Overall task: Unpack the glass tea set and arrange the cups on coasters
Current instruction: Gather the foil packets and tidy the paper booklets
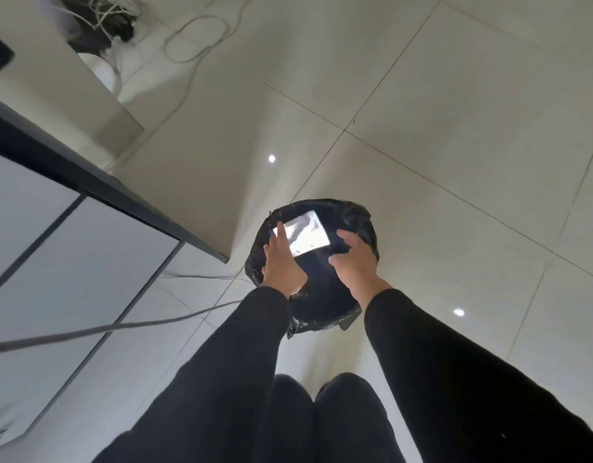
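Observation:
A round bin lined with a black plastic bag (pixel 362 215) stands on the tiled floor in the middle of the head view. Over its mouth lies a flat, shiny white sheet of packaging (pixel 307 236). My left hand (pixel 281 262) rests its fingers on the sheet's left edge. My right hand (pixel 353 259) curls over the sheet's right lower corner. Both arms wear black sleeves. No tea set, cup or coaster is in view.
A dark-edged table (pixel 98 182) with a pale top runs along the left. A grey cable (pixel 88 330) crosses the lower left, and white cables (pixel 195 38) loop on the floor at the top. My legs in black stand below the bin.

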`<state>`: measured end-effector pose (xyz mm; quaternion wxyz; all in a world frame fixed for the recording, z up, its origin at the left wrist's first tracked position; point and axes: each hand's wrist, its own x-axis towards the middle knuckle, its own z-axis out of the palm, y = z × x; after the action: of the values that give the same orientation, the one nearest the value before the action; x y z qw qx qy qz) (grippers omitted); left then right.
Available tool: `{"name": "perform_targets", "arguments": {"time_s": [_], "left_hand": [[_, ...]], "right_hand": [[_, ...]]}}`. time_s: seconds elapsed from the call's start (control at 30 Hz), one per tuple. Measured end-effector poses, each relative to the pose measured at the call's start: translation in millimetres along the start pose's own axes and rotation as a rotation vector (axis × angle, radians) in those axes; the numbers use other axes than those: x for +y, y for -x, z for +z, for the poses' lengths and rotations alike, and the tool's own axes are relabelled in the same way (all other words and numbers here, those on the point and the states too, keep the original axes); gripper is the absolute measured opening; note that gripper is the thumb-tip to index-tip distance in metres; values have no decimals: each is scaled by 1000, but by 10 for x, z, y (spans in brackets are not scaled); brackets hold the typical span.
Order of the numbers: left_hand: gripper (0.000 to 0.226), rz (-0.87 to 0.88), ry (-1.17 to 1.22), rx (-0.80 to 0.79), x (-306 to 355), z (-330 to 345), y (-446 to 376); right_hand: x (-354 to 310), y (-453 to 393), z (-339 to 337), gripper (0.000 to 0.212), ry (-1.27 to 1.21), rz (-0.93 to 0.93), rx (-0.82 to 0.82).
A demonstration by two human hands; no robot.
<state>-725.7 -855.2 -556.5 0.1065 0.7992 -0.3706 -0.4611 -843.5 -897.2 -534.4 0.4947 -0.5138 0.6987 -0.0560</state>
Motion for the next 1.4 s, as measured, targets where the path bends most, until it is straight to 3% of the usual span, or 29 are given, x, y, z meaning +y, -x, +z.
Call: {"name": "perform_targets", "arguments": {"time_s": [0.17,0.33,0.6,0.77,1.1,1.4], "left_hand": [[94,-21,-103,-18,97,-95,218],[88,-3,-108,46,491,-586,901],[82,36,108,229,1283,-1734,2378],[84,55,257,398,1413,-2434,3213],[71,0,370,705,470,-3365,4428],[50,-273,440,813,-1051,-3779,5153]], "right_hand": [[-78,175,-169,48,26,24,-4],[-600,813,-579,47,56,-7,-2],[-1867,2227,-1130,40,15,-191,7],[-2569,3049,-1243,40,65,-343,-29],[-3280,4398,-525,37,24,-570,-173],[-3193,5311,712,32,222,-672,-323]]}}
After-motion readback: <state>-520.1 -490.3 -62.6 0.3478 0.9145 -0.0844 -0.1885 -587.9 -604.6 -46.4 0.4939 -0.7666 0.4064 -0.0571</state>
